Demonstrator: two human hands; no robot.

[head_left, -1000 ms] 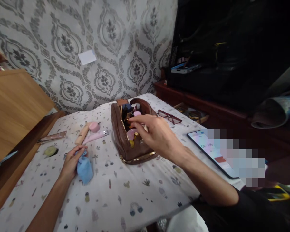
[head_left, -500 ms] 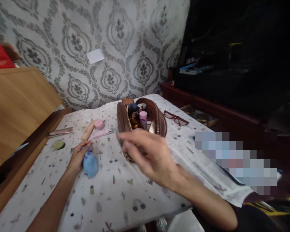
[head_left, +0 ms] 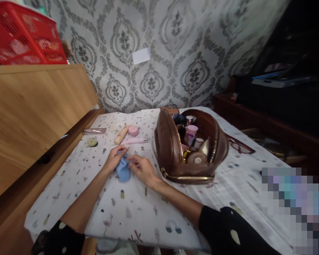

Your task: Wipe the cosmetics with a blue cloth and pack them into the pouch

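Note:
A small light-blue cloth pouch (head_left: 123, 171) hangs just over the patterned tablecloth. My left hand (head_left: 115, 158) pinches it at the gathered top. From the other side, my right hand (head_left: 144, 171) has its fingers bent in at the pouch's right edge, and they appear to pinch the cloth there. Beyond my hands lie a beige tube (head_left: 122, 135), a pink tube (head_left: 135, 140) and a round pink jar (head_left: 133, 131). A brown leather cosmetic bag (head_left: 168, 148) stands unzipped to the right, with a pink-capped bottle (head_left: 191, 134) and other small containers inside.
A green round container (head_left: 92, 142) and a flat pinkish tube (head_left: 95, 130) lie on the left of the tablecloth (head_left: 138, 216). Red-framed glasses (head_left: 241, 145) rest beside the bag. A wooden cabinet (head_left: 42, 102) bounds the left side, a red basket (head_left: 32, 35) on top.
My right hand has moved left and down, away from in front of the bag, to the blue pouch. My left hand still holds the pouch. The view has turned left.

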